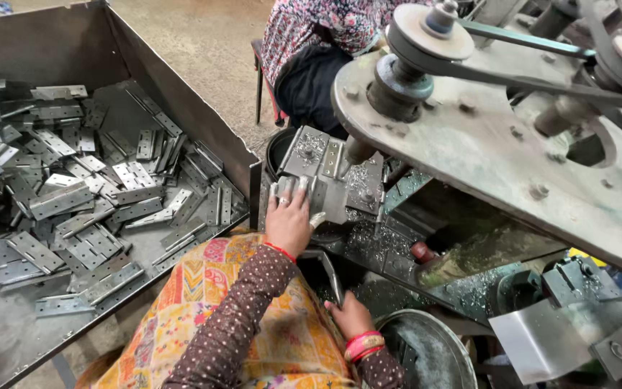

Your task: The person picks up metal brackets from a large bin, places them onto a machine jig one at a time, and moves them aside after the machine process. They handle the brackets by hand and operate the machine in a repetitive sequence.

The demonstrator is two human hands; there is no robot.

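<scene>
My left hand (289, 220) lies flat, fingers spread, pressing a grey metal hinge plate (331, 189) onto the drill jig (304, 155) under the spindle (358, 151). My right hand (348, 315) grips a metal lever (330, 274) below. I judge drilling is underway; next calls for steady pressure, fingers clear.

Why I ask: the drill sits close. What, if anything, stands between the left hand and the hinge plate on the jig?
Nothing visible does. The left hand already lies on the hinge plate, fingers spread across it. The drill spindle stands just beyond the fingertips, beside them, not between.
</scene>
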